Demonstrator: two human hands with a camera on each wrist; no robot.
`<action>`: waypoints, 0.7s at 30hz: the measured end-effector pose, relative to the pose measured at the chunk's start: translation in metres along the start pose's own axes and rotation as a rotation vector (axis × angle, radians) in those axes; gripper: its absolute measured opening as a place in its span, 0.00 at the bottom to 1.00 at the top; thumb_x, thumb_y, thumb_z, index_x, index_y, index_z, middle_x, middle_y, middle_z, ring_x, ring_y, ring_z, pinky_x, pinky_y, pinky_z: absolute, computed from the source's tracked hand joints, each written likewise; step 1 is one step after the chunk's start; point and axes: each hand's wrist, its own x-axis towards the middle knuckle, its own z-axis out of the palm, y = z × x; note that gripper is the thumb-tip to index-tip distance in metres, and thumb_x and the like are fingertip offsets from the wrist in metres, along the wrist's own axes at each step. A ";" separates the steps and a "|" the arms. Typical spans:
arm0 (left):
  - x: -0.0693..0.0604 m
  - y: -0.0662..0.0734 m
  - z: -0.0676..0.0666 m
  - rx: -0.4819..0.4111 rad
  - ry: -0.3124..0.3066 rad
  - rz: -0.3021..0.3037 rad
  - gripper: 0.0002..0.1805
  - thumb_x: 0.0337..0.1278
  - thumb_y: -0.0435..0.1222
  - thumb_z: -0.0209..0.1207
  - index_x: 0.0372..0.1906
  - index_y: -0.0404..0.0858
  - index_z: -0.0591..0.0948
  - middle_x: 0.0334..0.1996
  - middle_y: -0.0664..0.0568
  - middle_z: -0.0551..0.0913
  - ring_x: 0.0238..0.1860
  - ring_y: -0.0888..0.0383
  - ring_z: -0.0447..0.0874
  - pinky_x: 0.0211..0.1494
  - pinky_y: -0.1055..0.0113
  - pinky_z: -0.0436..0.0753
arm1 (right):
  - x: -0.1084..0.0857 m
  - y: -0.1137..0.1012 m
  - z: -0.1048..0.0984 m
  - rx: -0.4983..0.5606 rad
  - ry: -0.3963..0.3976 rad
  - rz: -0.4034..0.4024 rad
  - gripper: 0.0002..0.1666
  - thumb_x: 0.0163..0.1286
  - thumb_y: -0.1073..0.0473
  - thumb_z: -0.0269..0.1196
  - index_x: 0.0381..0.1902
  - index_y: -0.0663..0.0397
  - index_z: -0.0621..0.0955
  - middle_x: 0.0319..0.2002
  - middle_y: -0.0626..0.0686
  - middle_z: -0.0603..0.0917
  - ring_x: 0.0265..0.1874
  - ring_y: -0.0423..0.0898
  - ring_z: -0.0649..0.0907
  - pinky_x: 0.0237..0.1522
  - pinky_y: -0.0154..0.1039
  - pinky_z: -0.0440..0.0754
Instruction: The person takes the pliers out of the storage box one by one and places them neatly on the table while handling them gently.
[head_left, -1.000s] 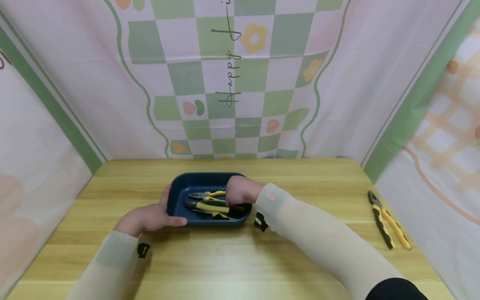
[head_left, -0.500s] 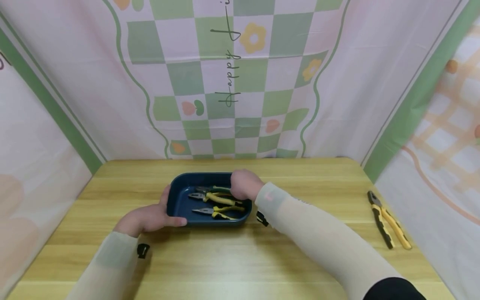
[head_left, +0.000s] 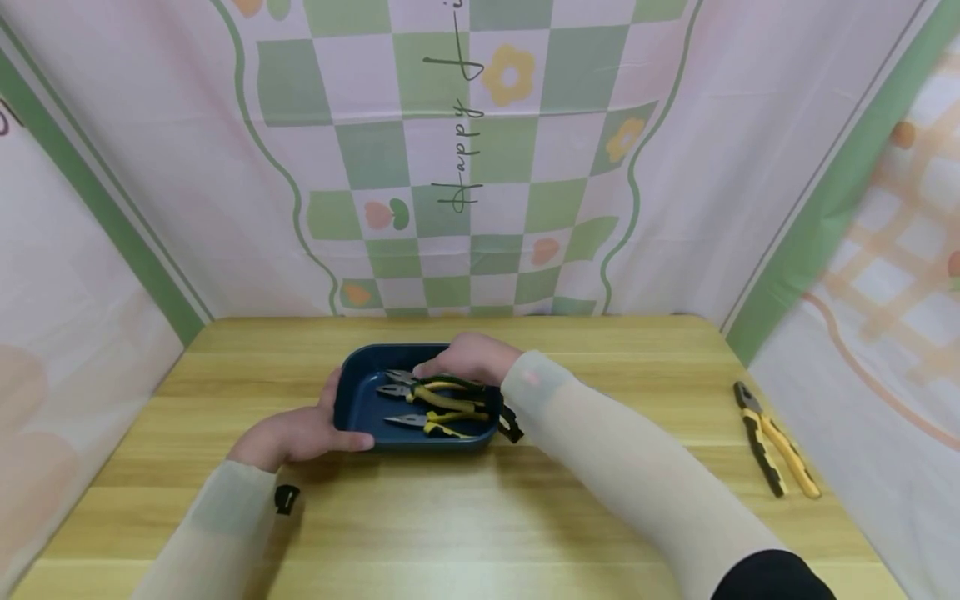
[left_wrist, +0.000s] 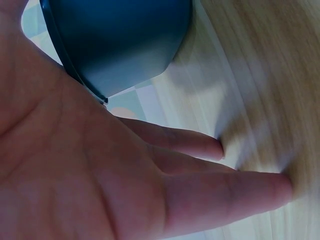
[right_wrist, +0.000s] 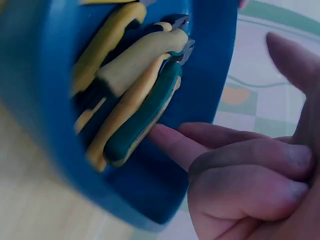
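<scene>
A dark blue rectangular tray (head_left: 431, 446) holds three pairs of pliers, their jaws pointing left. Needle-nose pliers (head_left: 408, 421) with yellow-and-black handles lie nearest the front. Behind them are pliers with yellow handles (head_left: 442, 398); farthest back are pliers with green-and-yellow handles (right_wrist: 145, 112). My left hand (head_left: 300, 435) rests at the tray's left end, thumb along the front rim; in the left wrist view its fingers extend straight down to the table. My right hand (head_left: 472, 357) reaches over the back right rim. One extended fingertip touches the green handle, while other fingers are curled and the thumb stands apart.
Another pair of pliers (head_left: 772, 437), yellow and black, lies near the right edge of the wooden table (head_left: 450, 533). A patterned curtain (head_left: 510, 150) hangs behind the table, with similar cloth on both sides.
My right hand has set the pliers down along the back of the tray and loosened its grip. Its fingers have shifted left along them. My left hand has stayed in place.
</scene>
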 end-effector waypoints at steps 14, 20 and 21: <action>0.001 0.000 -0.001 0.019 0.007 -0.005 0.72 0.52 0.64 0.65 0.76 0.41 0.22 0.74 0.26 0.48 0.67 0.33 0.61 0.66 0.34 0.60 | 0.016 -0.008 0.011 0.041 -0.004 0.063 0.40 0.59 0.38 0.72 0.62 0.56 0.80 0.65 0.55 0.76 0.57 0.54 0.78 0.54 0.49 0.78; -0.001 0.001 -0.001 0.006 0.000 0.000 0.72 0.53 0.63 0.66 0.76 0.40 0.22 0.74 0.25 0.47 0.67 0.33 0.61 0.65 0.35 0.60 | 0.018 -0.012 0.013 -0.133 -0.047 0.017 0.32 0.63 0.41 0.71 0.59 0.50 0.83 0.62 0.50 0.79 0.59 0.51 0.77 0.56 0.46 0.77; -0.001 0.002 -0.001 0.006 -0.001 0.000 0.72 0.53 0.63 0.66 0.75 0.40 0.21 0.74 0.25 0.47 0.67 0.33 0.62 0.65 0.35 0.60 | 0.018 -0.013 0.013 -0.176 -0.048 0.004 0.31 0.63 0.41 0.71 0.60 0.50 0.83 0.62 0.50 0.80 0.59 0.50 0.77 0.56 0.46 0.76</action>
